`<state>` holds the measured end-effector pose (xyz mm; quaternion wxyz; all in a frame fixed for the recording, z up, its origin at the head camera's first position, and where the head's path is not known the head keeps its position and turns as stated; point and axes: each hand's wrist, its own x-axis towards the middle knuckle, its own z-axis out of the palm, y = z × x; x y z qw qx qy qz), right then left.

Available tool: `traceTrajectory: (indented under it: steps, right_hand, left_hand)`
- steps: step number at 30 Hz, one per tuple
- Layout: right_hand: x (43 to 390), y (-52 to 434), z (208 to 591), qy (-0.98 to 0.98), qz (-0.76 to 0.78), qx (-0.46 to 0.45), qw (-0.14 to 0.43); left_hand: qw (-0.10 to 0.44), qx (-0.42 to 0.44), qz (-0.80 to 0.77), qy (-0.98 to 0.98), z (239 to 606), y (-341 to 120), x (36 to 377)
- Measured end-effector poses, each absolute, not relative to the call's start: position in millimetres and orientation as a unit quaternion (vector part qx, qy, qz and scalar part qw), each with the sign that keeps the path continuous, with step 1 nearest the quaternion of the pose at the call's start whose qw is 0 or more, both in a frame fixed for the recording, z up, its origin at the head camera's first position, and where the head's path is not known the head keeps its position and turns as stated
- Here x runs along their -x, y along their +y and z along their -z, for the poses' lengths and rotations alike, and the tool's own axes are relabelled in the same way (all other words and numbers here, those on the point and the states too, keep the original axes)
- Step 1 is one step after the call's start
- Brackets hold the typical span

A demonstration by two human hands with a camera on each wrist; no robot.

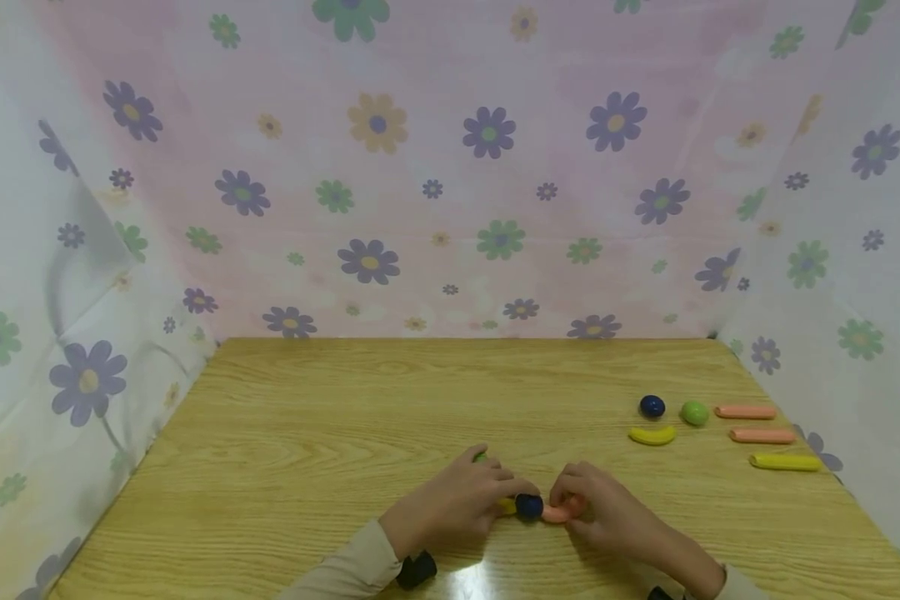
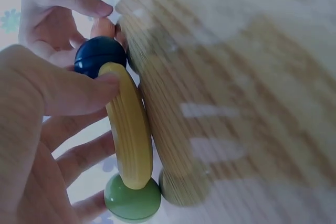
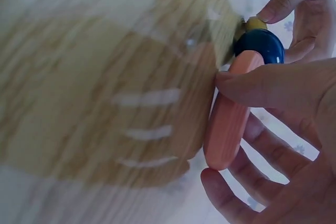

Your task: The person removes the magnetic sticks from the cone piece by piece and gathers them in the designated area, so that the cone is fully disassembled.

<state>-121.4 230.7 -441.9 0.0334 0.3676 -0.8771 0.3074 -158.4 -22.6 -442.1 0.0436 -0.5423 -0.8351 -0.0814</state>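
No lettering, label, brand, number or sign can be read in any of the three views. The flower-printed curtain (image 1: 450,167) carries a floral pattern only, the wooden table (image 1: 345,433) shows bare grain, and the coloured pieces by the hands, among them the yellow stick (image 2: 128,129), the dark blue ball (image 2: 98,55) and the pink stick (image 3: 228,114), have plain surfaces without markings.

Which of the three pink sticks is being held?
The pink stick at the front, pinched by the right hand against the dark blue ball; the others lie untouched far right.
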Motion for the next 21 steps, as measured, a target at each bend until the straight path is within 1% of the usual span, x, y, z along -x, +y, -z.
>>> traceTrajectory:
  steps: [6, 10, 13, 15, 21]
  right_hand:
    - [121, 232, 444, -0.883, -0.311, -0.349, 0.04]
    - [122, 236, 444, -0.899, -0.31, -0.306, 0.045]
    - [124, 240, 442, -0.906, -0.303, -0.287, 0.068]
    - [126, 243, 440, -0.905, -0.299, -0.29, 0.091]
    - [132, 253, 433, -0.897, -0.306, -0.292, 0.127]
  left_hand:
    - [0.049, 0.525, 0.086, -0.845, 443, -23, 155]
    - [0.05, 0.515, 0.094, -0.85, 442, -23, 153]
    - [0.049, 0.51, 0.097, -0.853, 441, -23, 152]
    - [0.048, 0.508, 0.1, -0.854, 441, -22, 151]
    - [0.048, 0.502, 0.106, -0.857, 441, -22, 150]
